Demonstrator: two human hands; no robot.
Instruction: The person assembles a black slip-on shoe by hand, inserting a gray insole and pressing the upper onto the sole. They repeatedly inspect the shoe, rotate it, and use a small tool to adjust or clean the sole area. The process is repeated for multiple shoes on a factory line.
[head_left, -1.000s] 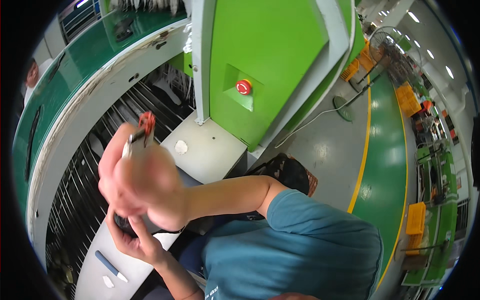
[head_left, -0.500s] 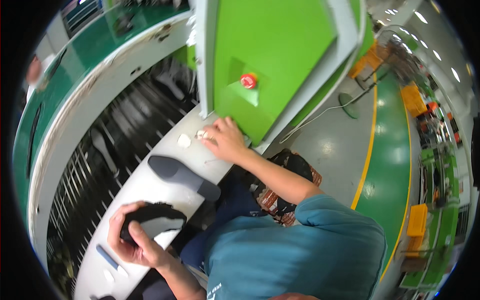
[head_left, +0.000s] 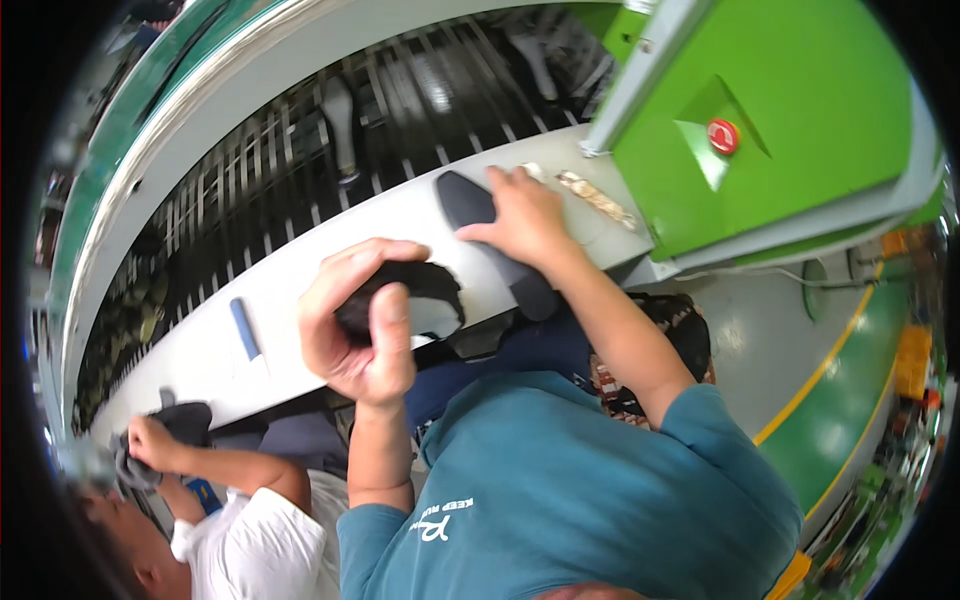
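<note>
A black shoe upper (head_left: 445, 285) with a pale inside sits in my left hand (head_left: 345, 330), its fingers and thumb curled around it above the near edge of the white bench. My right hand (head_left: 528, 218) is over a dark grey sole-shaped piece (head_left: 468, 205) that lies on the bench. Its thumb reaches across the piece, while the fingers stretch out past its right side, apart from the thumb. Close by those fingers are a small white piece (head_left: 533, 171) and a stained, pale stick-like thing (head_left: 597, 198).
A blue-handled tool (head_left: 243, 328) lies on the white bench (head_left: 290, 285). Behind runs a rack of metal rods (head_left: 400, 110) carrying dark pieces. A green machine panel with a red button (head_left: 723, 137) stands at right. At lower left, a co-worker (head_left: 265, 535) handles dark material.
My view has swung, bringing the co-worker into sight. My right hand has moved from the small white pieces to the sole-shaped piece. My left hand still holds the shoe upper.
</note>
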